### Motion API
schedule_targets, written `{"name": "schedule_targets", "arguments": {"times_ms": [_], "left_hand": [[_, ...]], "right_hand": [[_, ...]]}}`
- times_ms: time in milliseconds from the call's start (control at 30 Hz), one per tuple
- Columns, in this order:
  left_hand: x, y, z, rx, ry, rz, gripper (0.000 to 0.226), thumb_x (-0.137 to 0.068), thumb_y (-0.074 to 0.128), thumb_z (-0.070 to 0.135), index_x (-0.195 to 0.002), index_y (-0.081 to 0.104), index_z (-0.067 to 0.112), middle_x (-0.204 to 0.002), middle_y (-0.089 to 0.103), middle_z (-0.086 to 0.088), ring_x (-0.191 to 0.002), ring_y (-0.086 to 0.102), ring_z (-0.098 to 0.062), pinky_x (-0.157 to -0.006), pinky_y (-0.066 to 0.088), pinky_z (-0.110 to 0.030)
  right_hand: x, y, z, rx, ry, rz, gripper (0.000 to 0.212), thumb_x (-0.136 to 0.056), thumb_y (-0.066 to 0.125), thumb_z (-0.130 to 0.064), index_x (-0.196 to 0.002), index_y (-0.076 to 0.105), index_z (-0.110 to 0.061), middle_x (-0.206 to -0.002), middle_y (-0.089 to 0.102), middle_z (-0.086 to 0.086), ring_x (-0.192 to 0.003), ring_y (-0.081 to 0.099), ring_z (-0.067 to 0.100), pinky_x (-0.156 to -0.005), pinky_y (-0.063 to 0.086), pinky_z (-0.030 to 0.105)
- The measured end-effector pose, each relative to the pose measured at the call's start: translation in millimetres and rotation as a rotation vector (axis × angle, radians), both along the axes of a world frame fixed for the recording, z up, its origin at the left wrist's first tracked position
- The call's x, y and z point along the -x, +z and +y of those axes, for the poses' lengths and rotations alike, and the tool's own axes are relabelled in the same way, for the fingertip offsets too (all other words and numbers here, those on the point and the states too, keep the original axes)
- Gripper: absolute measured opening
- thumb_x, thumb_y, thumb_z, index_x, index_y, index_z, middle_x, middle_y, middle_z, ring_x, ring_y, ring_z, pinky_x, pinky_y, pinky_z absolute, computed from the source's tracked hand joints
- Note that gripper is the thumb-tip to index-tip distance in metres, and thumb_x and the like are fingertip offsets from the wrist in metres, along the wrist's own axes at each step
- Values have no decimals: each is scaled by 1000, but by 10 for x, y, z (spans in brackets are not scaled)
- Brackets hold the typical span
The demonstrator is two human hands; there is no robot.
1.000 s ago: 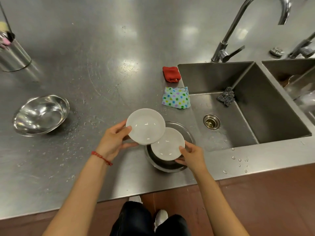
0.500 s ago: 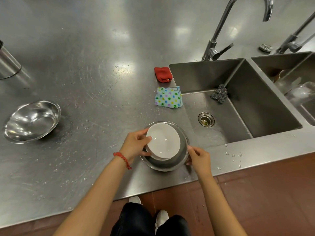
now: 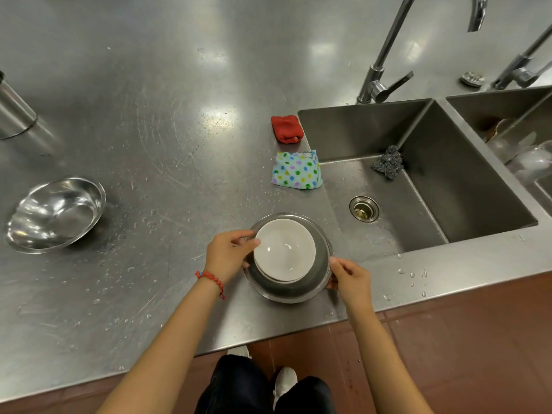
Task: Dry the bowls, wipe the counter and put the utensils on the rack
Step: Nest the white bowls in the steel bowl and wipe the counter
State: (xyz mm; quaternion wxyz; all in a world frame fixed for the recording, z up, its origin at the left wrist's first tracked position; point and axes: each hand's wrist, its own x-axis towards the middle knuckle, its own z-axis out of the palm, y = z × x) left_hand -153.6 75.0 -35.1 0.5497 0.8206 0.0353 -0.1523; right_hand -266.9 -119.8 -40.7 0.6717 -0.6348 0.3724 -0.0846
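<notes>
Two white bowls (image 3: 285, 249) sit stacked inside a steel bowl (image 3: 291, 289) near the counter's front edge, left of the sink. My left hand (image 3: 228, 255) grips the left rim of the steel bowl, thumb at the edge of the top white bowl. My right hand (image 3: 351, 279) pinches the steel bowl's right rim. A second, empty steel bowl (image 3: 56, 215) lies tilted at the far left. A dotted cloth (image 3: 297, 171) and a folded red cloth (image 3: 286, 128) lie by the sink's left edge.
The steel counter (image 3: 167, 138) is speckled with water drops. The sink (image 3: 418, 186) holds a steel scourer (image 3: 388, 162) and a drain (image 3: 364, 208). A tap (image 3: 385, 64) rises behind it. A steel cylinder (image 3: 13, 115) stands at the far left. A second basin (image 3: 507, 115) lies right.
My left hand lowered the raised white bowl onto the other one inside the steel bowl. Both hands then moved to the steel bowl's rim.
</notes>
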Motion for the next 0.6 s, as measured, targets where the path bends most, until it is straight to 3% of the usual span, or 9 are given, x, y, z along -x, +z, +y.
{"name": "schedule_targets", "arguments": {"times_ms": [100, 133, 200, 300, 500, 600], "left_hand": [[39, -138, 66, -23, 140, 35, 24, -84, 62, 15, -105, 65, 4, -85, 62, -8, -74, 57, -20, -77, 51, -38], [73, -174, 66, 34, 171, 122, 22, -87, 59, 13, -105, 65, 2, -82, 63, -9, -71, 57, -20, -76, 53, -39], [130, -219, 50, 162, 224, 275, 15, -88, 55, 9, -95, 67, 1, -67, 62, -8, -55, 58, -15, -57, 55, -32], [141, -227, 50, 230, 306, 292, 14, -84, 60, 2, -73, 69, 6, -50, 62, 0, -43, 55, -10, -39, 47, -17], [243, -239, 108, 286, 395, 261, 8, -80, 64, 0, -75, 70, 3, -54, 61, -4, -49, 51, -14, -41, 46, -17], [267, -171, 174, 321, 438, 216, 6, -80, 63, 0, -80, 69, -1, -56, 61, -5, -49, 51, -14, -41, 46, -17]], "right_hand": [[-8, 8, 15, -23, -20, 2, 15, -89, 55, -4, -80, 67, -5, -59, 54, 8, -50, 47, 14, -43, 48, 17], [-14, 0, 16, -31, -31, 0, 14, -88, 55, -4, -81, 68, -4, -59, 54, 8, -49, 47, 13, -43, 48, 17], [-28, -22, 7, -18, -43, 7, 12, -88, 56, -3, -85, 68, -3, -58, 55, 8, -47, 47, 12, -43, 47, 18], [-44, -54, -14, 41, -36, 22, 13, -86, 58, -3, -82, 70, -3, -55, 53, 8, -48, 44, 13, -46, 44, 21], [-52, -34, 8, 17, -24, -20, 34, -84, 60, -2, -56, 70, -18, -51, 53, 4, -42, 44, 4, -43, 43, 18], [-154, 43, -1, 65, 21, -65, 19, -83, 59, -1, -67, 68, 1, -54, 50, 6, -48, 42, 7, -44, 41, 19]]}}
